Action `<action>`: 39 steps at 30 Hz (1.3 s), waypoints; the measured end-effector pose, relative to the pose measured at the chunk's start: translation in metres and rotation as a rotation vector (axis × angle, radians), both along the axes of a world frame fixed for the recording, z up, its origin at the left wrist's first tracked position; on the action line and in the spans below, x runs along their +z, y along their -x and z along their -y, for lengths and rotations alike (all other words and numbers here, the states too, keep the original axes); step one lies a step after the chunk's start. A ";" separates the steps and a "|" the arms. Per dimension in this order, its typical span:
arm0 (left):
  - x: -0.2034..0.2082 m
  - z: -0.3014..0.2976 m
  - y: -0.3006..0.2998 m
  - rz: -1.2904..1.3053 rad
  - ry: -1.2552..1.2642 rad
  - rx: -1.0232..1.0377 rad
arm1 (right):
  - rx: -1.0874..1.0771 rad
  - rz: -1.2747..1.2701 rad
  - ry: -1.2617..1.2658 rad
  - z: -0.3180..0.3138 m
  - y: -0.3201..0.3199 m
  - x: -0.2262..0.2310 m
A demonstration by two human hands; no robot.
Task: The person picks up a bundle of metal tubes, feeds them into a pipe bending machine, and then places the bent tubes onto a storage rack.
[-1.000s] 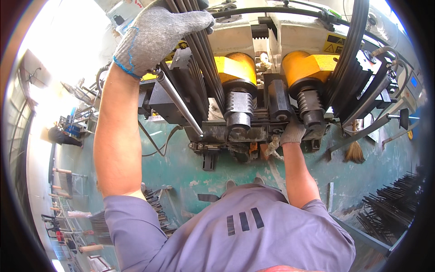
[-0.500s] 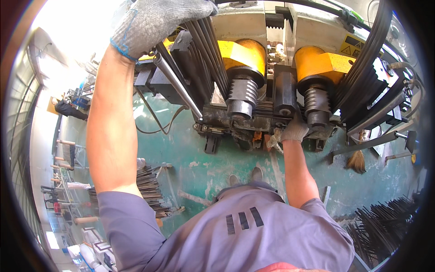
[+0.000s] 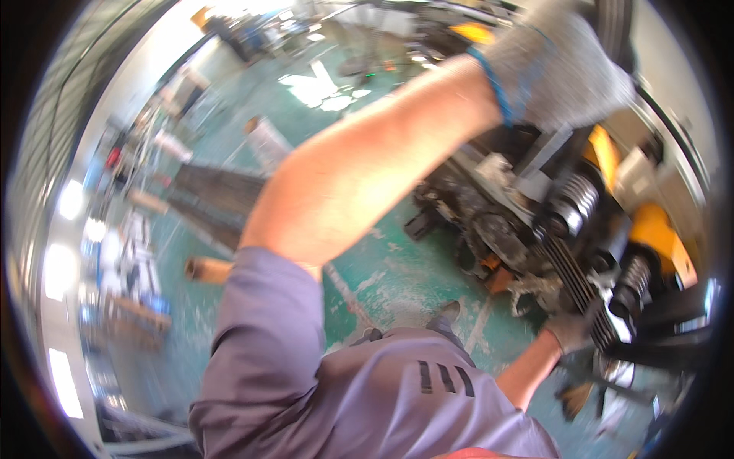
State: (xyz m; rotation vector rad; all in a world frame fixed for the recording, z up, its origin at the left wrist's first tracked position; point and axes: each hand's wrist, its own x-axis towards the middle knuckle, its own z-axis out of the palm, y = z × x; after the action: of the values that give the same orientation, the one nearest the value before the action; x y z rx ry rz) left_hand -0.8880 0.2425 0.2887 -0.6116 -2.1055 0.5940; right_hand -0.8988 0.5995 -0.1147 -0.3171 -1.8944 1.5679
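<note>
My left hand (image 3: 566,73), in a grey knit glove with a blue cuff edge, is raised at the upper right and smeared by motion. Its fingers close around dark metal rods (image 3: 614,27). Lower down, my gloved right hand (image 3: 572,330) grips a bundle of dark metal rods (image 3: 569,279), its fingertips partly hidden behind them. The rods slant past the front of a machine with two ribbed steel rollers (image 3: 575,203) under yellow housings (image 3: 664,237). Whether both hands hold one same bundle cannot be made out.
The machine's greasy base (image 3: 482,222) juts out at knee side. On the green floor (image 3: 390,268), a stack of long dark bars (image 3: 218,187) lies at left, with cardboard tubes (image 3: 206,269) near it. A broom head (image 3: 575,399) stands at lower right.
My view has swung to the left, so the machine now sits at the right. My left arm reaches across to the upper right; the rods have come away from between the rollers toward me.
</note>
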 end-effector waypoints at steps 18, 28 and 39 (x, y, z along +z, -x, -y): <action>-0.190 0.092 -0.663 -0.812 -2.121 -0.187 | 1.173 -0.177 0.188 0.393 -0.251 0.180; -0.208 0.016 -0.820 -1.359 -1.903 -0.164 | 1.492 -1.195 0.139 0.760 -0.428 0.333; -0.236 0.025 -0.851 -0.986 -2.270 -0.027 | 1.621 -1.227 0.070 0.698 -0.645 0.425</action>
State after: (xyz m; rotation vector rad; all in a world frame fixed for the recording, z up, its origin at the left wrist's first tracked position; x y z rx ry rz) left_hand -0.0374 0.2179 0.0523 0.8254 -0.7197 -1.2707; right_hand -0.2543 -0.0988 0.3102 2.0985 -0.8056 1.7924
